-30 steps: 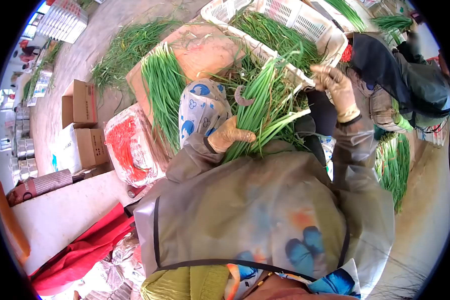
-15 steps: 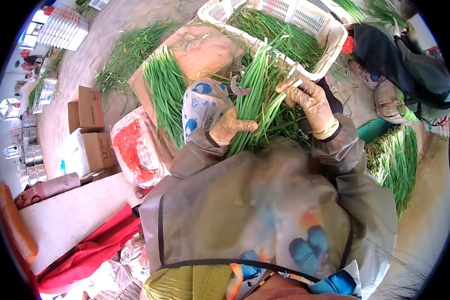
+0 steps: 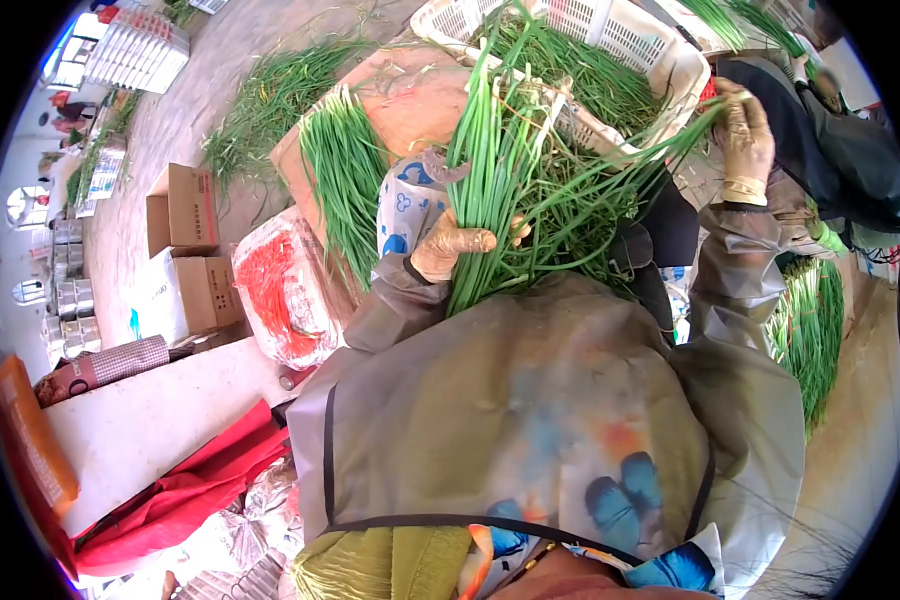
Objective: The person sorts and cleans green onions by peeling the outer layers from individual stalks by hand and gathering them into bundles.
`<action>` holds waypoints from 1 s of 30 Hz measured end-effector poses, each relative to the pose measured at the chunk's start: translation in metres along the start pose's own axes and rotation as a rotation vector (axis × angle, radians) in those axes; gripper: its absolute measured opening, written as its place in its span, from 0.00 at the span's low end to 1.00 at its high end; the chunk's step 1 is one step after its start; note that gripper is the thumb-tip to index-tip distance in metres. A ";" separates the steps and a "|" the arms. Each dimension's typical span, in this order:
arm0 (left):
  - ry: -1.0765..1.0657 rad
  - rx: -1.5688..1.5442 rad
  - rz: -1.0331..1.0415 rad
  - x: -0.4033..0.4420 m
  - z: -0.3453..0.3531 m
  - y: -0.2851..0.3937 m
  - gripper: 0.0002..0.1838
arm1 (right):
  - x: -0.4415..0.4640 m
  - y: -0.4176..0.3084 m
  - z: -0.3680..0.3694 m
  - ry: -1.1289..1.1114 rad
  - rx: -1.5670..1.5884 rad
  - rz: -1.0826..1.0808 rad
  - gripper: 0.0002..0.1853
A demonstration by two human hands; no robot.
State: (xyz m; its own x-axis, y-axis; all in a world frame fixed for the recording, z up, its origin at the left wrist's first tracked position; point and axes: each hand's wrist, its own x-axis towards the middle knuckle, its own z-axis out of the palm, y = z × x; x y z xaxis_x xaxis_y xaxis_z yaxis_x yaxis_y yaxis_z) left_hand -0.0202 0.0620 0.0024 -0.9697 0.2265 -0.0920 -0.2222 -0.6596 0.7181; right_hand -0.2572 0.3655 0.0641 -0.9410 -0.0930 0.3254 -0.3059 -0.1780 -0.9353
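My gloved left hand (image 3: 455, 245) is wrapped round the lower part of a bunch of long green stalks (image 3: 490, 150), which stands upright over my lap. A dark curved piece (image 3: 444, 167) shows beside that bunch, above the hand. Out to the right, my gloved right hand (image 3: 746, 135) pinches the ends of some green leaves (image 3: 670, 150) that stretch across from the bunch. Loose greens (image 3: 585, 215) lie tangled between the two hands. Another neat bunch (image 3: 340, 170) rests on the reddish board (image 3: 410, 100) to the left.
A white crate (image 3: 685, 85) of greens stands ahead. Red ties (image 3: 275, 290) lie in a plastic-wrapped pack at left, near cardboard boxes (image 3: 185, 215). A tied bundle (image 3: 810, 330) is at right. A co-worker's dark clothing (image 3: 850, 160) shows at upper right, behind my right hand.
My right hand has moved from beside the bunch up and out to the right, drawing leaves with it. My left hand keeps its hold, and the bunch's tops have shifted up and left.
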 end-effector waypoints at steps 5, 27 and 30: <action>-0.023 0.049 -0.044 0.002 -0.018 0.003 0.42 | -0.048 0.005 0.068 -0.364 -0.315 0.254 0.10; 0.039 0.011 -0.093 0.007 0.003 0.003 0.34 | -0.053 0.038 0.113 -0.502 -0.112 0.388 0.13; 0.078 -0.003 -0.087 0.004 -0.002 0.001 0.33 | -0.025 0.067 0.082 -0.272 -0.836 0.063 0.14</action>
State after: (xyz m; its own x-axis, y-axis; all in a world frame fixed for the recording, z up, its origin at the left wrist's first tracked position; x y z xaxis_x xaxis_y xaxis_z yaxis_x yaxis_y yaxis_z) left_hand -0.0248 0.0607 0.0011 -0.9517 0.2263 -0.2076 -0.3060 -0.6417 0.7032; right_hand -0.2426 0.2751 0.0047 -0.9252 -0.3274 0.1918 -0.3605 0.6009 -0.7134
